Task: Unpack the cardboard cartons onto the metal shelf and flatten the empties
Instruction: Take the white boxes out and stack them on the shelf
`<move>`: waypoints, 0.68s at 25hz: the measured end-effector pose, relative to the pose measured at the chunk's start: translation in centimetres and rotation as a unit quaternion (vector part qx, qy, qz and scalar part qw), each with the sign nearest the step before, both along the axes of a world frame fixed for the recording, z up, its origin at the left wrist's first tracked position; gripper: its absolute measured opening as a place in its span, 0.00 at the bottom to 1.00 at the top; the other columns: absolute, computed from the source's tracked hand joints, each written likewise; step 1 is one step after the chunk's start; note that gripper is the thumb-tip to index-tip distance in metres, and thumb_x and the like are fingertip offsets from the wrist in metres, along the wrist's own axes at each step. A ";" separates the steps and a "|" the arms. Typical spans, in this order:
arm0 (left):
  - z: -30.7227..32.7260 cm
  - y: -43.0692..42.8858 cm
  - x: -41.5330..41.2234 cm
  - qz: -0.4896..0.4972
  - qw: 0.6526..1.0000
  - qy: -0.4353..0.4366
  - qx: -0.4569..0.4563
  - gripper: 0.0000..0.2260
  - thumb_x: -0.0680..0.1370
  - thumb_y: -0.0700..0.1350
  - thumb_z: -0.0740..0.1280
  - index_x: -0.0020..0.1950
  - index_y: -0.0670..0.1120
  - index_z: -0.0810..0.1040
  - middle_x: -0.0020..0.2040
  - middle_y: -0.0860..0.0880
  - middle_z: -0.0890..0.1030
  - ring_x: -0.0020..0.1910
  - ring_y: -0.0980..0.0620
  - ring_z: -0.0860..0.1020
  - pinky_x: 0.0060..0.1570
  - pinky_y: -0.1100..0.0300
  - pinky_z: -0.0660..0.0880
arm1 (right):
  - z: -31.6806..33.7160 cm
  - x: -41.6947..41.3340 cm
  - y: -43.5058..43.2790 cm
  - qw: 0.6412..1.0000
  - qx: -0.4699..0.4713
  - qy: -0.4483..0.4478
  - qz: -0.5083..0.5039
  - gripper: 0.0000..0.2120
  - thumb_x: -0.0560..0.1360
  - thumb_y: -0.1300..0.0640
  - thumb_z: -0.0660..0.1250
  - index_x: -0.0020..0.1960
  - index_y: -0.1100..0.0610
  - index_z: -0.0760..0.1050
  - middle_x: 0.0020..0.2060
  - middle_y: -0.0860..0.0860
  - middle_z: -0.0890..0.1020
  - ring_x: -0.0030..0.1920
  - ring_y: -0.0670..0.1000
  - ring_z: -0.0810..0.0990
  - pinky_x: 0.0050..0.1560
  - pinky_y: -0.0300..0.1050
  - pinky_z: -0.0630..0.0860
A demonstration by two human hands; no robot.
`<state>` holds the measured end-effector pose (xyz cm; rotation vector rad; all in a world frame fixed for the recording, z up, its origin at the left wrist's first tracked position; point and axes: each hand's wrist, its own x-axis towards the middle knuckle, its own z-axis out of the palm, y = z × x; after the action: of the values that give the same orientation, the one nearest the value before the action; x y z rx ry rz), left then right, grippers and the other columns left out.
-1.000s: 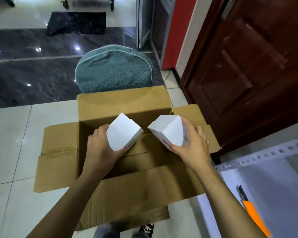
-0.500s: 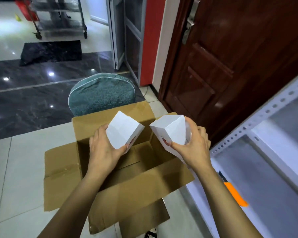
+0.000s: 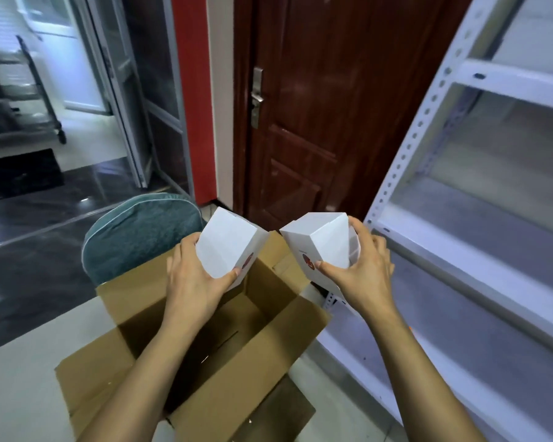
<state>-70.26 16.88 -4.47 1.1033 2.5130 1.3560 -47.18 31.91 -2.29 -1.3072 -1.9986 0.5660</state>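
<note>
The left grip [image 3: 192, 282] is curled round the left box [image 3: 225, 247], thumb on the near face, fingers behind its left edge. The right grip [image 3: 361, 275] clasps the right box [image 3: 319, 240], thumb on the front beside a red mark, fingers wrapped round the right side. Both boxes are white and tilted, their near corners close together; whether they touch is unclear. They are held above the open carton [image 3: 243, 371], which stands on the floor [image 3: 29, 378] with its flaps spread. The shelf [image 3: 460, 260] stands just right of the carton. A teal cushion [image 3: 135, 237] lies behind the carton, and a dark door [image 3: 316, 122] stands beyond.
</note>
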 end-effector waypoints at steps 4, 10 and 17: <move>1.8 0.3 1.3 -0.048 0.999 0.004 0.007 0.39 0.66 0.54 0.81 0.71 0.50 0.64 0.67 0.48 0.70 0.67 0.46 0.67 0.62 0.44 0.72 | 1.7 3.0 -2.1 0.998 0.015 0.015 -0.060 0.45 0.63 0.41 0.80 0.74 0.34 0.60 0.60 0.48 0.68 0.67 0.54 0.66 0.67 0.56 0.61; 3.6 2.0 5.1 -0.139 0.989 0.007 0.043 0.39 0.66 0.54 0.81 0.70 0.51 0.64 0.65 0.50 0.71 0.65 0.47 0.67 0.60 0.43 0.74 | 3.9 8.7 -4.7 0.987 0.040 0.032 -0.152 0.46 0.62 0.40 0.79 0.74 0.35 0.60 0.59 0.48 0.68 0.66 0.54 0.68 0.67 0.59 0.66; 5.7 4.4 12.6 -0.229 0.970 0.009 0.084 0.38 0.66 0.52 0.81 0.70 0.50 0.66 0.66 0.49 0.71 0.64 0.46 0.67 0.61 0.45 0.71 | 5.8 17.4 -7.5 0.966 0.073 0.063 -0.239 0.45 0.62 0.41 0.81 0.74 0.35 0.62 0.58 0.46 0.68 0.65 0.53 0.68 0.67 0.56 0.65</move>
<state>-57.65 21.27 1.23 1.6062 1.9966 1.4337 -29.77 24.39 3.55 -1.5481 -1.5126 0.2574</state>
